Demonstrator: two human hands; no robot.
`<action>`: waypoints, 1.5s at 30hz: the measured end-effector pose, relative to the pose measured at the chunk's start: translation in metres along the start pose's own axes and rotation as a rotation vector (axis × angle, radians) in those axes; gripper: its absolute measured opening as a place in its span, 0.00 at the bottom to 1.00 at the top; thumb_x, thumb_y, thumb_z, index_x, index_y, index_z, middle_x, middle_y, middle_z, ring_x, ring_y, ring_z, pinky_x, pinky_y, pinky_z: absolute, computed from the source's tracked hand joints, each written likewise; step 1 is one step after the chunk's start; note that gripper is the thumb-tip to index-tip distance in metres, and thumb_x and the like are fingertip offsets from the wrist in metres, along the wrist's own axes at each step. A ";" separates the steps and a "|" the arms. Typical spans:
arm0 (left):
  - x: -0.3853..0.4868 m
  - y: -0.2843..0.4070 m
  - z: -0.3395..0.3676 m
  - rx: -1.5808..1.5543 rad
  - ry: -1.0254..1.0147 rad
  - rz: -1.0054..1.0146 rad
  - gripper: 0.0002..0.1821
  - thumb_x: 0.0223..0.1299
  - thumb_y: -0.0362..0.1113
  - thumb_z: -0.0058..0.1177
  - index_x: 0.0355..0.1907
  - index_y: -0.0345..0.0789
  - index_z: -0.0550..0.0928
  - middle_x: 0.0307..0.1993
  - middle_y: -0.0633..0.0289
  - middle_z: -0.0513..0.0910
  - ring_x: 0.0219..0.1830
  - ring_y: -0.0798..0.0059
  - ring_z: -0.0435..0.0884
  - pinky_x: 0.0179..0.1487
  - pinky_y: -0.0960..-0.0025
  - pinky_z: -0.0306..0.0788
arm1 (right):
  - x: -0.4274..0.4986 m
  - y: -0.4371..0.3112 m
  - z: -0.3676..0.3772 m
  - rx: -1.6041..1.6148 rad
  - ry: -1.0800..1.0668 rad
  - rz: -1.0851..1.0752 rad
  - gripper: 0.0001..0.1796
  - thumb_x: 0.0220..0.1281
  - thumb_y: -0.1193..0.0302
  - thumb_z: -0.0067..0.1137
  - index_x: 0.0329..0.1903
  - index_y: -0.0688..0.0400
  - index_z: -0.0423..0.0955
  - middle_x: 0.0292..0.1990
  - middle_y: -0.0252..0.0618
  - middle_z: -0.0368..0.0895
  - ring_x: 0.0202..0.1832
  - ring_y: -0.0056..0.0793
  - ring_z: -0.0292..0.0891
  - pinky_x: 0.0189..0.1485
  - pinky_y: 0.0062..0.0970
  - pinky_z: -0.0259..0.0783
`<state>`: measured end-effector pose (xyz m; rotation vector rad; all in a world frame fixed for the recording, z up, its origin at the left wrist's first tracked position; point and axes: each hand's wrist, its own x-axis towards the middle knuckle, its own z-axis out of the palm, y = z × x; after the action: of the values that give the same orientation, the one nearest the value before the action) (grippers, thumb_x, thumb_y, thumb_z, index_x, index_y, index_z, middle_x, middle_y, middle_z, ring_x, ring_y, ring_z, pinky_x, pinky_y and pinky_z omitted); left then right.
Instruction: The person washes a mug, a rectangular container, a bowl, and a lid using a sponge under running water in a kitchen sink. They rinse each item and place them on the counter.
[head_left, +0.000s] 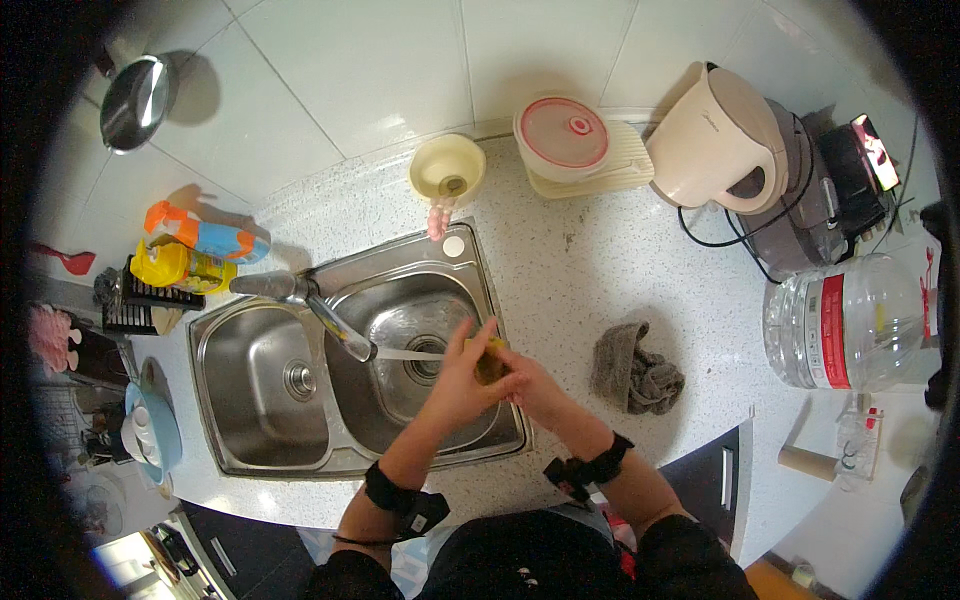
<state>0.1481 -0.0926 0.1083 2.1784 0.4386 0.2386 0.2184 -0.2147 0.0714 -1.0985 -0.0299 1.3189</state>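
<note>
Both my hands meet over the right bowl of a stainless steel double sink (360, 442). Between them is a small yellow-green thing (490, 366), perhaps a sponge, mostly covered by fingers. My right hand (525, 382) is closed around it from the right. My left hand (465, 375) lies against its left side with fingers spread; whether it grips too is unclear. Water runs from the faucet (337, 326) into the right bowl, left of my hands. A crumpled grey-brown cloth (637, 371) lies on the speckled counter to the right.
Behind the sink stand a cream bowl (448, 169) and a container with a pink-rimmed lid (564, 139). A beige kettle (720, 142), cords and a large plastic bottle (840, 326) are at right. Yellow (184, 270) and blue-orange (210, 234) bottles stand behind the left bowl.
</note>
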 end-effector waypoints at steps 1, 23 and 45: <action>-0.010 -0.006 0.007 -0.115 -0.079 -0.121 0.29 0.56 0.36 0.59 0.61 0.38 0.68 0.54 0.59 0.72 0.54 0.68 0.71 0.59 0.68 0.65 | 0.000 -0.008 -0.003 0.040 -0.103 0.022 0.22 0.66 0.54 0.45 0.49 0.59 0.71 0.36 0.34 0.77 0.36 0.22 0.72 0.35 0.23 0.69; -0.108 -0.046 -0.015 -0.888 0.014 -0.768 0.23 0.53 0.34 0.60 0.53 0.36 0.73 0.45 0.63 0.74 0.46 0.76 0.72 0.49 0.74 0.69 | 0.083 -0.213 -0.044 0.441 0.690 -0.543 0.13 0.53 0.74 0.61 0.42 0.56 0.72 0.40 0.36 0.69 0.43 0.24 0.64 0.46 0.32 0.71; -0.078 -0.037 0.006 -0.990 -0.067 -0.675 0.23 0.53 0.33 0.60 0.53 0.36 0.73 0.43 0.63 0.74 0.42 0.76 0.74 0.43 0.73 0.73 | -0.091 -0.143 -0.161 -0.158 0.404 -0.072 0.10 0.56 0.67 0.60 0.38 0.54 0.70 0.38 0.34 0.76 0.39 0.30 0.77 0.42 0.34 0.74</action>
<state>0.0699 -0.1077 0.0742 0.9979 0.7825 -0.0117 0.3887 -0.3637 0.1285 -1.4695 0.1268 1.0246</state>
